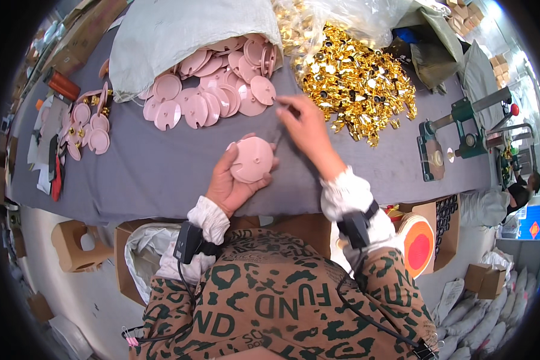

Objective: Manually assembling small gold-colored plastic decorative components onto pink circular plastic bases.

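Observation:
My left hand (230,180) is closed round a pink round lid (252,159) with a small knob at its centre and a notch in its rim; whether more lids lie beneath it I cannot tell. Up and to the right, my right hand (306,127) is above the table with thumb and forefinger apart and nothing visible between them. Its fingertips are close to the nearest of many loose pink lids (195,111), which spill from a white woven sack (192,30). To the right of that hand lies a heap of shiny gold pieces (357,84), some with black parts.
A green hand press (462,129) stands at the table's right. On the left are a smaller group of pink lids with gold pieces (90,129) and an orange-brown cylinder (63,85). Cardboard boxes (81,245) sit below the grey-covered table (132,174).

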Demonstrator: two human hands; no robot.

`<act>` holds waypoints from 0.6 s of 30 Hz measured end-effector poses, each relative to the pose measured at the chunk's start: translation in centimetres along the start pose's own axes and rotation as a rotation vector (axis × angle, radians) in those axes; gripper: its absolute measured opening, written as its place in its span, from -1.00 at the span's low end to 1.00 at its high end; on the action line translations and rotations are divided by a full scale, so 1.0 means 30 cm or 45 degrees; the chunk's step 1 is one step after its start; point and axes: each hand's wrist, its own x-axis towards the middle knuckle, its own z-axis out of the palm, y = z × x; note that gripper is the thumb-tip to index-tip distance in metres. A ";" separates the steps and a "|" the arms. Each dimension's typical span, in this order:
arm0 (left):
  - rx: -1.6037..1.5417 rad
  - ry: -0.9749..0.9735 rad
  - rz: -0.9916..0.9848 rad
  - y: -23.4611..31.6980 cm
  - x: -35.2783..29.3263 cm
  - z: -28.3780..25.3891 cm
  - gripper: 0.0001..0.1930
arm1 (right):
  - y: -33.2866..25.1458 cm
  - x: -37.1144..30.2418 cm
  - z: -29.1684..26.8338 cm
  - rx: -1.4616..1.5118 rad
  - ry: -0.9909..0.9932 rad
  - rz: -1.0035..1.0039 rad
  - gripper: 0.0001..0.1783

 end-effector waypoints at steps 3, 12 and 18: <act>-0.024 0.006 0.031 0.004 -0.013 0.014 -0.50 | 0.108 0.107 0.054 -0.206 0.086 -0.162 -0.75; 0.002 0.044 0.139 -0.015 -0.007 -0.022 -0.37 | 0.112 0.131 0.089 -0.065 0.078 -0.061 -0.79; 0.126 0.091 0.195 -0.097 0.020 0.044 -0.36 | -0.088 -0.237 -0.085 0.343 -0.062 0.045 -0.85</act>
